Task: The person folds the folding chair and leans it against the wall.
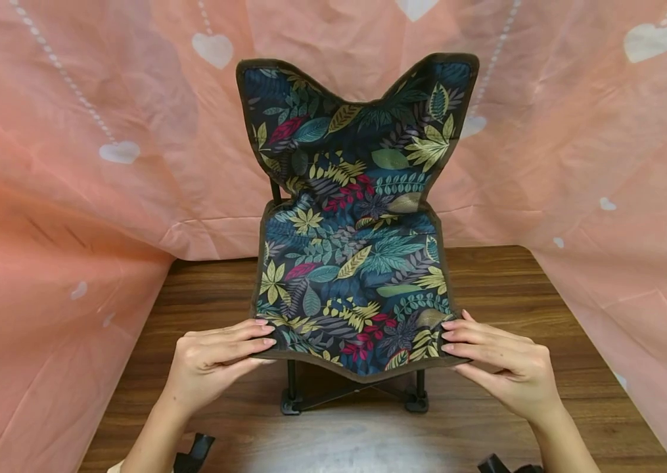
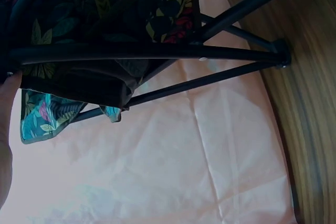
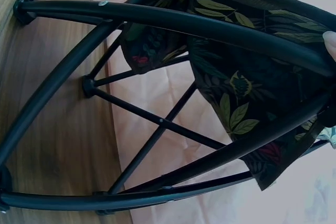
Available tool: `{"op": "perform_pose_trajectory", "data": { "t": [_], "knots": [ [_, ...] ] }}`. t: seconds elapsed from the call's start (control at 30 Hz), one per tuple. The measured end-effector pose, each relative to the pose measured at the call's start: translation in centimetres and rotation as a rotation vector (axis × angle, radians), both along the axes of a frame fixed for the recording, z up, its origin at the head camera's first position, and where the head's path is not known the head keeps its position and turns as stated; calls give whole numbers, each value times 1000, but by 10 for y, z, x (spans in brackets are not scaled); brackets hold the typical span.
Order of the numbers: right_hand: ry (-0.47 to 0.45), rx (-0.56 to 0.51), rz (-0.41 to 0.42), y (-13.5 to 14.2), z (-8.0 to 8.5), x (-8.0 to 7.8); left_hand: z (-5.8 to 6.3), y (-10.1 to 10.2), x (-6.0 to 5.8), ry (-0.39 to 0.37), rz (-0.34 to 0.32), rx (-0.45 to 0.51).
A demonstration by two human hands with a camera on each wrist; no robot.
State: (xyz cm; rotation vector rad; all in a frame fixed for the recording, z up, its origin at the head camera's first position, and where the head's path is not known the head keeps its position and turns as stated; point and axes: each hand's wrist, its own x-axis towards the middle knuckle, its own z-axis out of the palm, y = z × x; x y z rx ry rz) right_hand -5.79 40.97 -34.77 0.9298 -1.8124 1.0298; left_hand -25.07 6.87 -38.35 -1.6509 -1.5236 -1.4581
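A folding chair (image 1: 351, 263) with dark leaf-printed fabric stands unfolded in the middle of the head view, its backrest (image 1: 363, 144) at the far side. My left hand (image 1: 215, 358) pinches the front left corner of the seat, fingers on top and thumb below. At the front right corner, my right hand (image 1: 501, 361) grips the fabric in the same way. Black crossed tubes (image 3: 163, 124) show under the seat in the right wrist view. The left wrist view has the frame's tubes (image 2: 147, 52) and the fabric's underside, with only part of the left hand at the edge.
The chair's feet (image 1: 290, 402) rest on a brown wood-grain surface (image 1: 203, 295). Pink cloth with white hearts (image 1: 73, 197) hangs behind and on both sides. Dark camera mounts (image 1: 194, 453) show near the wrists at the bottom edge.
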Motion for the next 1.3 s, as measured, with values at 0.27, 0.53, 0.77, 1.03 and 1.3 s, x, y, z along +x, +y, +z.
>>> {"op": "perform_pose_trajectory", "data": {
  "t": [0.27, 0.53, 0.77, 1.03, 1.3],
  "knots": [
    [19, 1, -11, -4, 8, -3, 19, 4, 3, 16, 33, -25],
    [24, -27, 1, -6, 18, -11, 38, 10, 3, -25, 48, -55],
    [28, -37, 8, -6, 30, -20, 58, 18, 5, -15, 41, -81],
    [27, -40, 67, -6, 42, -23, 76, 26, 12, 27, 103, -124],
    [44, -39, 94, -9, 53, -30, 89, 34, 18, 34, 118, -125]
  ]
}}
